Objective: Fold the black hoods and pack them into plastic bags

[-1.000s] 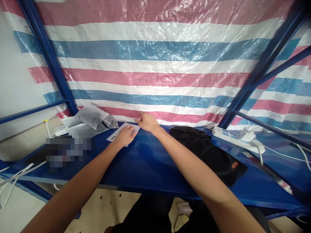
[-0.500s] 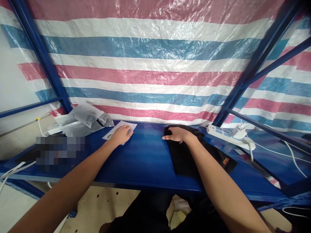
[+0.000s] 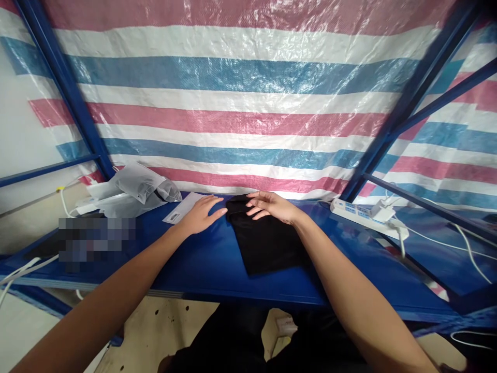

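Note:
A black piece of folded cloth point(image 3: 267, 246), perhaps a garment, lies on the blue shelf top point(image 3: 194, 269) in front of me. Over its upper part is my right hand point(image 3: 272, 205), fingers apart and pointing left; whether they touch the fabric I cannot tell. My left hand point(image 3: 202, 213) is open beside the cloth's upper left corner, thumb and fingers spread. Partly behind that hand lies a flat white packet point(image 3: 180, 207) with a small printed label. My right forearm hides the cloth's right side.
Clear plastic bags point(image 3: 135, 189) are heaped at the back left, near a pixelated patch. On the right stands a white power strip point(image 3: 361, 215) with plugs and cables. Blue metal posts point(image 3: 382, 145) and a striped tarp point(image 3: 233, 119) close off the back.
The black cloth has moved left across the shelf, along with my right hand, whose fingers have spread. My left hand has shifted slightly right, off the white packet. The orange lettering is no longer visible.

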{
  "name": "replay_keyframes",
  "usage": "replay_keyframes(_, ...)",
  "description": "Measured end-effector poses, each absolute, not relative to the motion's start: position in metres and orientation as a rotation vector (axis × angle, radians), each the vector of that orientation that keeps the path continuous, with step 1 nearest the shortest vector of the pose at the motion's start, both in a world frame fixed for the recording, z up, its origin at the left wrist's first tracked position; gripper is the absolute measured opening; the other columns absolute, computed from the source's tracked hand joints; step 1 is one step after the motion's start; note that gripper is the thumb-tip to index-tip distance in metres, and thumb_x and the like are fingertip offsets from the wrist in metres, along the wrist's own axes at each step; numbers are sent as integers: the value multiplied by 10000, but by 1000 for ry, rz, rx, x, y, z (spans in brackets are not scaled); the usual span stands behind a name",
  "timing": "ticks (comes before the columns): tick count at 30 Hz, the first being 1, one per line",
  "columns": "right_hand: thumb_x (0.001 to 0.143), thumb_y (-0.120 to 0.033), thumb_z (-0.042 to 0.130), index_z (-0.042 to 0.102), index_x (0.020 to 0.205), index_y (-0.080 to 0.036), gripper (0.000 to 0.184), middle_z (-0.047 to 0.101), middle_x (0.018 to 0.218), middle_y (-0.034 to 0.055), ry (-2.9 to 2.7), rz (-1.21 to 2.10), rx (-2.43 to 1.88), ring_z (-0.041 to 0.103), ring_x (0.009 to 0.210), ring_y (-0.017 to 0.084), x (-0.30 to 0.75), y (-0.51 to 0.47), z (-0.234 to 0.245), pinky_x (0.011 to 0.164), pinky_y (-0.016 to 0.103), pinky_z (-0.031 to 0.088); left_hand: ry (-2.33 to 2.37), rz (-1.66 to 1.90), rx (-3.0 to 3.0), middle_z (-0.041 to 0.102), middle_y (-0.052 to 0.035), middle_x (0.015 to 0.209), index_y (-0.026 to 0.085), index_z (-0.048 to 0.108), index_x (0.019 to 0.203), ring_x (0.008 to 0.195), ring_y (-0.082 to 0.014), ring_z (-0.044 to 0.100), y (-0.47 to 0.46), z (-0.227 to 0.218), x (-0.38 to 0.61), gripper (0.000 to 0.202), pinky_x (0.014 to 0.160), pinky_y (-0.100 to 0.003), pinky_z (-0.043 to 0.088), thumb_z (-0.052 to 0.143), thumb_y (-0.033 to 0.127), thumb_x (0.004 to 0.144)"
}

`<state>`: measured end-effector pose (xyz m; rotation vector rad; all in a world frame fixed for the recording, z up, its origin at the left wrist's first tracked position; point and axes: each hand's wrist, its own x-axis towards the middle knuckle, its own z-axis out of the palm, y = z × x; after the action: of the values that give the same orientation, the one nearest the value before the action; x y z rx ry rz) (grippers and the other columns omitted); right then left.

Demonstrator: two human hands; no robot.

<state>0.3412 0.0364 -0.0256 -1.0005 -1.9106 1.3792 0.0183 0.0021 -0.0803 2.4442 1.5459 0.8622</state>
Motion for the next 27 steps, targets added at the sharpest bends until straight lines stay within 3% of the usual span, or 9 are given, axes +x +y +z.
replay_keyframes(4, 1020, -364, 777, 698, 921, -174, 228, 752, 801, 75, -2183, 842, -1515, 747, 655, 178, 358, 51, -35, 659, 278, 645, 1383, 665, 2512, 458, -80, 1762, 316, 561, 1653, 1660, -359, 355, -9, -77, 27, 743, 1358, -532, 298, 555, 748, 1048)
replay_keyframes(7, 963, -424, 848, 670, 916, -177, 308, 727, 731, 57, -2197, 1033, -1684, 744, 582, 198, 366, 46, -37, 609, 316, 652, 1318, 618, 2599, 519, -21, 1722, 370, 725, 1498, 1650, -339, 373, -2, -81, 29, 550, 1373, -520, 260, 489, 674, 1105)
replay_keyframes(11, 913, -527, 891, 717, 1188, -143, 503, 806, 1066, 158, -2107, 1914, -1175, 849, 972, 304, 372, 27, -19, 864, 428, 706, 1586, 692, 2582, 660, -60, 1587, 287, 867, 1247, 1574, -351, 477, 15, -90, 22, 568, 1360, -546, 285, 392, 583, 1149)
replay_keyframes(13, 908, -537, 895, 719, 1273, -137, 569, 800, 1183, 188, -2064, 2041, -995, 821, 1127, 323, 380, 28, -11, 934, 425, 691, 1658, 718, 2583, 649, -88, 1596, 257, 865, 1248, 1576, -375, 465, 17, -91, 18, 550, 1350, -577, 296, 422, 564, 1141)
replay_keyframes(15, 966, -531, 833, 727, 1257, -137, 501, 805, 1162, 182, -1973, 1763, -1051, 826, 1071, 291, 390, 41, -9, 833, 340, 688, 1654, 782, 2613, 621, -97, 1623, 247, 840, 1302, 1587, -381, 443, 11, -86, 22, 503, 1346, -587, 306, 464, 533, 1130)
replay_keyframes(18, 1089, -459, 659, 741, 1174, -124, 355, 813, 1070, 179, -1781, 982, -1399, 812, 864, 227, 405, 73, -22, 666, 259, 610, 1480, 936, 2689, 668, -92, 1557, 247, 822, 1313, 1535, -334, 505, -14, -68, 51, 436, 1336, -538, 349, 488, 461, 1132)
replay_keyframes(21, 1065, -435, 694, 758, 1195, -103, 362, 818, 1119, 206, -1759, 418, -1755, 804, 1016, 283, 412, 96, -42, 835, 312, 600, 1069, 862, 2764, 793, -92, 1314, 252, 829, 1250, 1319, -292, 676, -46, -48, 112, 371, 1219, -478, 485, 515, 411, 1135)
replay_keyframes(24, 1036, -511, 722, 780, 1226, -98, 457, 816, 1190, 218, -1844, 386, -1857, 779, 1134, 319, 413, 105, -57, 947, 336, 568, 824, 684, 2810, 816, -102, 1175, 236, 821, 1212, 1138, -289, 746, -72, -41, 183, 311, 1054, -439, 573, 607, 430, 1096)
replay_keyframes(27, 1035, -526, 708, 819, 1146, -122, 434, 831, 1138, 174, -1895, 528, -1744, 774, 1065, 286, 413, 106, -65, 912, 310, 561, 796, 551, 2927, 767, -164, 1268, 158, 770, 1291, 1114, -345, 727, -85, -48, 238, 468, 958, -490, 597, 642, 545, 1060)
